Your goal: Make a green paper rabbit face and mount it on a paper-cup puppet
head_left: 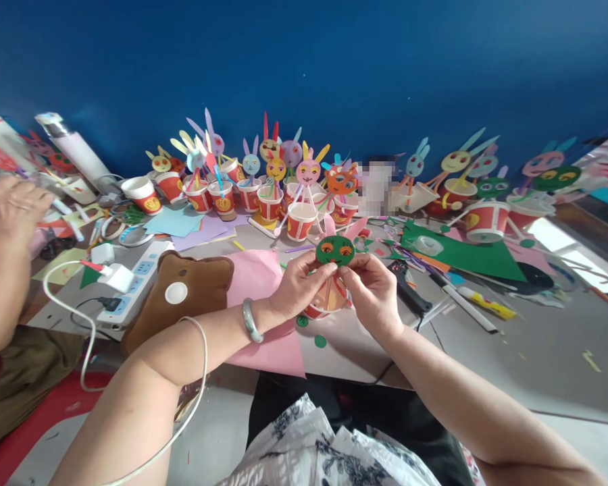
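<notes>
Clamping left hand [300, 287] and right hand [373, 291] on red paper cup [328, 304], steadying its green round paper rabbit face [335, 250] upright.

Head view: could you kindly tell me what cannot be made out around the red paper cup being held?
All in the head view:
- Red paper cup: mostly hidden by the left hand and right hand closed around it; how the green round paper face joins it is unseen.
- Pixelated patch in the back row: blurred out.
- Another person's hand: whatever it grips is hidden under its fingers.
</notes>
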Demonstrator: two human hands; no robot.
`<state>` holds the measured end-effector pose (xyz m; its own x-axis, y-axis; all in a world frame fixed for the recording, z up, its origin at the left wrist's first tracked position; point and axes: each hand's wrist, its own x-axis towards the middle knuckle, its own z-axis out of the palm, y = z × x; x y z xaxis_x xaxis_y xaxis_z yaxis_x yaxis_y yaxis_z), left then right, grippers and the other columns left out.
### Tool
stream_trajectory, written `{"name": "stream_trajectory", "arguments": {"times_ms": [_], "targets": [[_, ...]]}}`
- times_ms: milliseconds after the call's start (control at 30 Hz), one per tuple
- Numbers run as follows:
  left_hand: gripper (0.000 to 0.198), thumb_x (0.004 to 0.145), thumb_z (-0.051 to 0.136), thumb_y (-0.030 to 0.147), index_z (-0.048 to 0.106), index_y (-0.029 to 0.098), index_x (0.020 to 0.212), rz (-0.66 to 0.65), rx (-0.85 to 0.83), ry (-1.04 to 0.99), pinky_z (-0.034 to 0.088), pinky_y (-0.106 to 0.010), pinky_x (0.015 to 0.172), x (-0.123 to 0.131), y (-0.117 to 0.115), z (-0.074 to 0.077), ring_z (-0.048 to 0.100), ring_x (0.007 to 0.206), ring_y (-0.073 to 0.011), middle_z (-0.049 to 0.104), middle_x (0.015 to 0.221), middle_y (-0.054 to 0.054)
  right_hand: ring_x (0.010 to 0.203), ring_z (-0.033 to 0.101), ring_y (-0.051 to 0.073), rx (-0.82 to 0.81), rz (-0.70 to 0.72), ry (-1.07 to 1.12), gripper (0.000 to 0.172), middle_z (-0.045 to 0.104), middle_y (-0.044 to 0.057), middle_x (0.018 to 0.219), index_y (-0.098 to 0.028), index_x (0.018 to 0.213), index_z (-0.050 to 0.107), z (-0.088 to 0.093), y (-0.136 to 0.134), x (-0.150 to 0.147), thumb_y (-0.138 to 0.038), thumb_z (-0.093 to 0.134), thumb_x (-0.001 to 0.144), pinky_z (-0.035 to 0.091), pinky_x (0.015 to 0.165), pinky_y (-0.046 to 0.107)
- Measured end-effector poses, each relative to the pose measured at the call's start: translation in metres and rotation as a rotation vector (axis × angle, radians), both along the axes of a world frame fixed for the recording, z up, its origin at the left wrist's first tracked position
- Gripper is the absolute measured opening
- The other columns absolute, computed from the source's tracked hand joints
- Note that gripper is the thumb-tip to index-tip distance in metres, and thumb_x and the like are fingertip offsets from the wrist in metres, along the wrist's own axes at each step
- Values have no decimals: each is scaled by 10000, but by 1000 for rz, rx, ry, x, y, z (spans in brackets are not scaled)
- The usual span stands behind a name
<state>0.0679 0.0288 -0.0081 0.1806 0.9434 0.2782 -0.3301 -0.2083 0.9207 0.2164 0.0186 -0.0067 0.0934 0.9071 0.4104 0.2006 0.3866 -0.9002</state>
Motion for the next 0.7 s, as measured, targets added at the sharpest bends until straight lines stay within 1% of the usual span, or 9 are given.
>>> {"name": "stream_trajectory", "arguments": {"times_ms": [100, 300, 500, 700], "targets": [[358, 857, 737, 499, 698, 163, 974, 2, 10, -5, 527, -297, 852, 0, 0, 0, 656, 916, -178, 729, 960, -53, 730, 555, 153, 0, 2, -5, 126, 646, 12, 768, -212, 796, 640, 0, 0, 0, -323, 683, 836, 459, 691, 302], [298, 896, 706, 457, 694, 171, 974, -10, 23, 9, 519, -290, 849, -2, -1, 0, 651, 904, -170, 716, 936, -38, 747, 570, 163, -1, 21, -1, 154, 646, 16, 779, -220, 804, 638, -2, 0, 0, -357, 699, 842, 476, 702, 308], [325, 861, 734, 475, 716, 181, 999, 2, 5, -24, 539, -310, 884, -1, -2, 3, 674, 952, -191, 750, 1008, -52, 783, 601, 178, -7, 29, 5, 208, 658, 22, 825, -233, 856, 634, -2, -1, 0, -420, 722, 832, 508, 748, 326], [346, 841, 743, 491, 719, 174, 977, -25, -26, -36, 538, -323, 882, -2, -1, 6, 676, 933, -196, 747, 980, -49, 779, 609, 169, -4, 39, 43, 175, 661, 13, 832, -232, 875, 635, 1, -1, 0, -380, 721, 838, 494, 762, 326]]}}
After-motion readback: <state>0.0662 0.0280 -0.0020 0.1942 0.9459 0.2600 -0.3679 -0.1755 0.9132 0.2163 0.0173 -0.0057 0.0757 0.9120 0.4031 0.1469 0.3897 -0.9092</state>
